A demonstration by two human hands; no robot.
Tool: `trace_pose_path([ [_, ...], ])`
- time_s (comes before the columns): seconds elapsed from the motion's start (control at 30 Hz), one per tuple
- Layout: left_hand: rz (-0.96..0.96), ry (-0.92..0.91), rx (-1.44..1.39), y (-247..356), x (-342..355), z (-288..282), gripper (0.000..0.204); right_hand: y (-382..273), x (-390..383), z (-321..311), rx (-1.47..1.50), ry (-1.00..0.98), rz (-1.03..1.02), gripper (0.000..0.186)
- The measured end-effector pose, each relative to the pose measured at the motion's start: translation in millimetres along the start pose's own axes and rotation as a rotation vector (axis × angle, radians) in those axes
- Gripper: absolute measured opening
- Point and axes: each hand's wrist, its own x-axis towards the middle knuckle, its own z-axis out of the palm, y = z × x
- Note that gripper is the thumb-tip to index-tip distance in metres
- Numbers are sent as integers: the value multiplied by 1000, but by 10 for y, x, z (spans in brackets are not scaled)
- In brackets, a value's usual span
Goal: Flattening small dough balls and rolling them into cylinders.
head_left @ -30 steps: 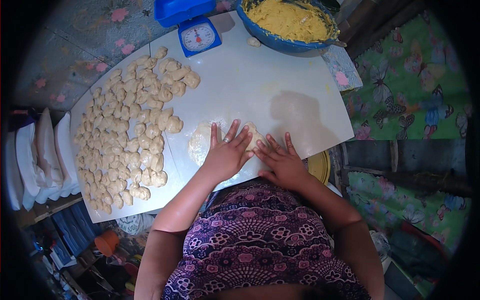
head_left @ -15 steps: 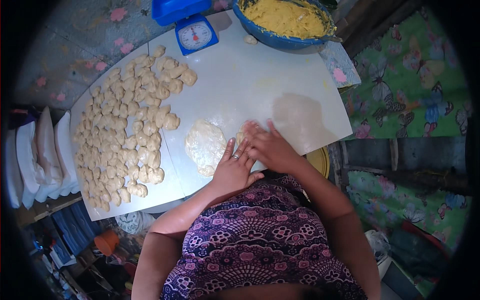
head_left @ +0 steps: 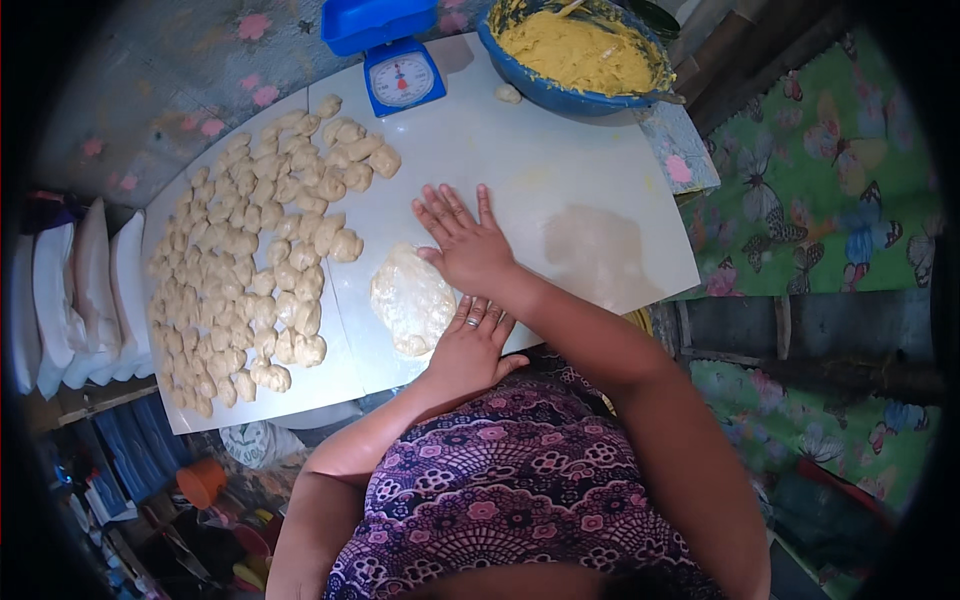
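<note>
On the pale tabletop (head_left: 520, 150) lies a thin, glossy, whitish sheet (head_left: 408, 300) that looks like flattened dough, with a lumpier bit at its near edge. My right hand (head_left: 470, 250) is stretched out palm down beyond and to the right of it, fingers spread and thumb by its far right edge. Whether anything lies under that palm is hidden. My left hand (head_left: 472, 345), with a ring on one finger, lies flat at the table's near edge, fingertips beside the sheet's right side. Many small dough pieces (head_left: 255, 240) cover the table's left part.
A blue kitchen scale (head_left: 403, 78) stands at the far edge. Right of it is a blue basin (head_left: 560, 98) of yellow paste (head_left: 575, 50), with a small dough lump (head_left: 508, 93) beside it. White packed bags (head_left: 90, 290) stand beyond the left edge.
My right hand has moved away from my left, forward and leftward, and its fingers now spread on the tabletop. My left hand stays nearly in place. The view has shifted slightly.
</note>
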Motion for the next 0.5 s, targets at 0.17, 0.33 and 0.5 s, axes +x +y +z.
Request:
trace_pose_path([
  [0.17,20,71,16,14,-24,-14,75,-28,447,-35,-117,45,171,65],
  [0.33,29,114,26,42,32,-120,75,136,697,-83,-33,203,222,65],
  [0.5,-42,155,-24,-49,-44,-91,78,355,-200,-639,650,108,16,69],
])
